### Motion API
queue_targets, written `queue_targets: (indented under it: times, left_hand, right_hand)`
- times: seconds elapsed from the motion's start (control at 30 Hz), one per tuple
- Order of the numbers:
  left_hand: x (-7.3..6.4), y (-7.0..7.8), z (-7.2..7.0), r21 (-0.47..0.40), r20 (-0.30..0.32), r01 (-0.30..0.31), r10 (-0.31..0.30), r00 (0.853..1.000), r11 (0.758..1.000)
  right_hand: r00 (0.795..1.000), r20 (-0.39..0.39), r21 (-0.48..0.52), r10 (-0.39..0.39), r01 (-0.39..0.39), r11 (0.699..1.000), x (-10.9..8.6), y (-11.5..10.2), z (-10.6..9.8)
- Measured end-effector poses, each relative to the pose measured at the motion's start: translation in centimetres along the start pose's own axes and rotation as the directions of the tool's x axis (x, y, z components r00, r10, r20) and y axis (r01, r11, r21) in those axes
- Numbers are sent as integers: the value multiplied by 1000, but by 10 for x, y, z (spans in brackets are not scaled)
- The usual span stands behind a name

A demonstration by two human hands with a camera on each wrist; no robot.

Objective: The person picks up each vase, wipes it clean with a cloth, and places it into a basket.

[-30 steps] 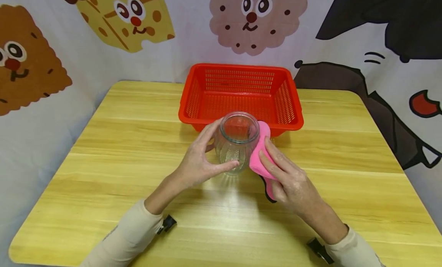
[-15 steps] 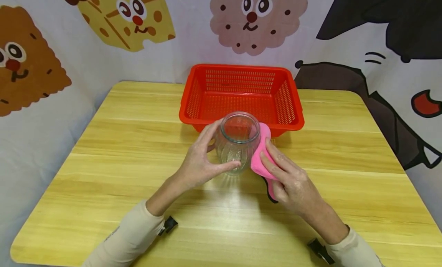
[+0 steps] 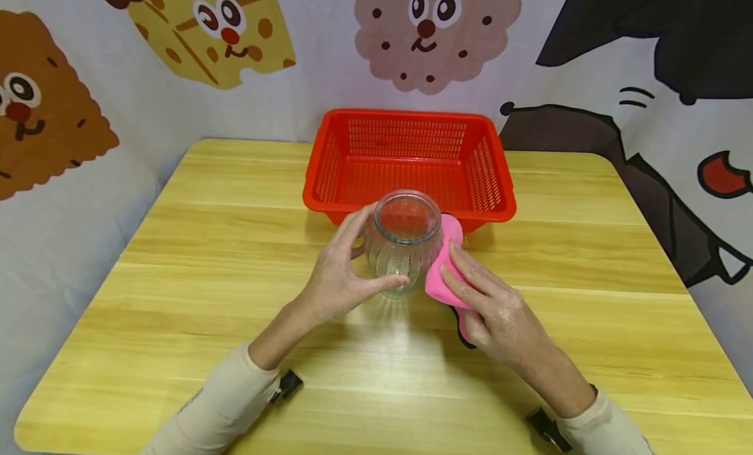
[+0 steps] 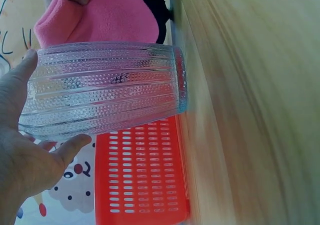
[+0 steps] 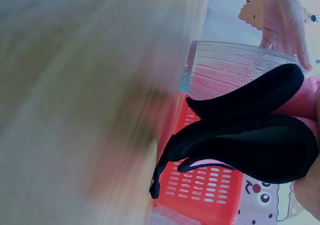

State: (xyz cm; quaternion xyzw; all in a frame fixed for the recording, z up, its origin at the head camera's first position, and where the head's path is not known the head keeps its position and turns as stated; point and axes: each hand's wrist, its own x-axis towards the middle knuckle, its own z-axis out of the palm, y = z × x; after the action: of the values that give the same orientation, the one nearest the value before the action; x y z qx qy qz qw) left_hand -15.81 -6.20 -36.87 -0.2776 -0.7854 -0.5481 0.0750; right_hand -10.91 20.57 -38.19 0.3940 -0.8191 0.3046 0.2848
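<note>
A clear ribbed glass jar stands upright and mouth up at the middle of the table. My left hand holds it from the left, thumb on the near side and fingers round the far side. Against the jar's right side lies a pink cloth with a black edge, gripped in my right hand. In the left wrist view the cloth is bunched along the jar. The right wrist view shows black folds of the cloth hanging down; they hide part of the jar.
Right behind the jar is a red plastic basket with slotted walls. Both stand on a light wood table. A white curtain printed with cartoon figures hangs behind the table's far edge.
The right hand and cloth have slid slightly down along the jar's right side, toward the person. The jar and the left hand keep their place.
</note>
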Motion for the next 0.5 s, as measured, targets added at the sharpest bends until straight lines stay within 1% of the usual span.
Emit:
queue_targets:
  times: [0.33, 0.5]
  left_hand:
    - [0, 1, 3, 12, -14, -10, 10, 1000, 1000]
    - [0, 0, 4, 16, -22, -18, 18, 1000, 1000]
  right_hand:
    - [1000, 0, -2, 13, -13, 1000, -3, 1, 1]
    - [998, 40, 4, 55, -55, 998, -5, 0, 0]
